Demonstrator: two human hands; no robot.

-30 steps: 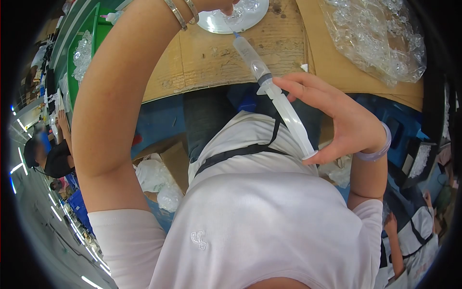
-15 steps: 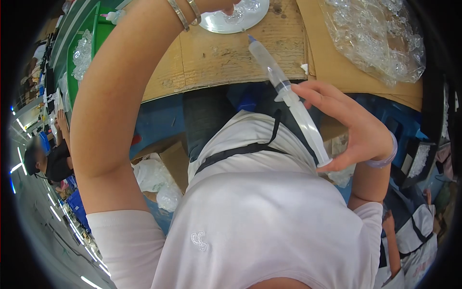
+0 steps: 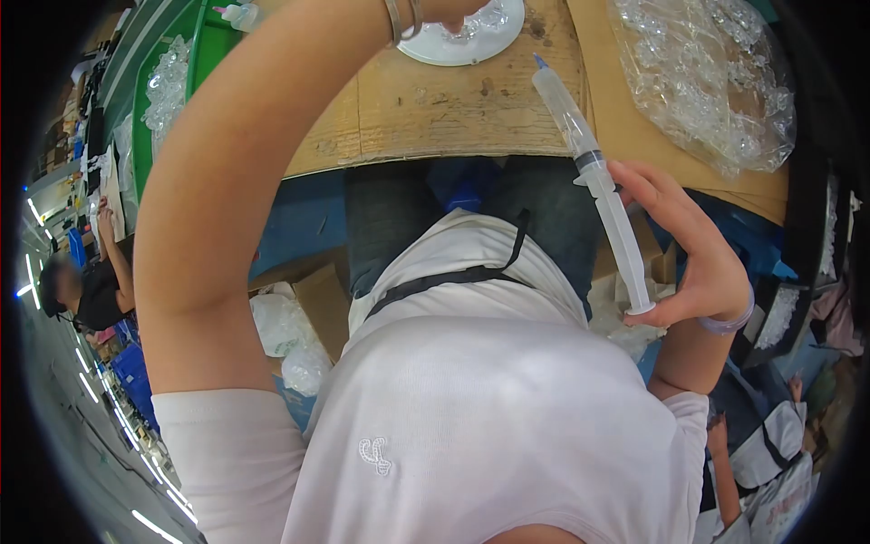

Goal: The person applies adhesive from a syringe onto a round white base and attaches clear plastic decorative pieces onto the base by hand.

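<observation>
Beyond the front edge of the worn brown tabletop (image 3: 435,113), the left arm bends round from the shoulder so that its hand (image 3: 453,9) sits over a round white dish (image 3: 439,54) holding clear pieces (image 3: 488,20). The frame's upper edge cuts off most of that hand, so I cannot tell how its fingers are closed.

The right forearm is raised with the wrist turned inward, and the right hand (image 3: 707,267) grips a clear syringe (image 3: 600,181) lengthwise: thumb against the plunger's end, fingers by the barrel flange. The plunger is drawn well out. The syringe slants across the table's edge, its blue tip above the tabletop, apart from the dish.

A clear bag of clear pieces (image 3: 707,86) lies at right on cardboard; a green tray (image 3: 210,50) stands at left. Farther off, a person in black (image 3: 101,295) sits on the left side.
</observation>
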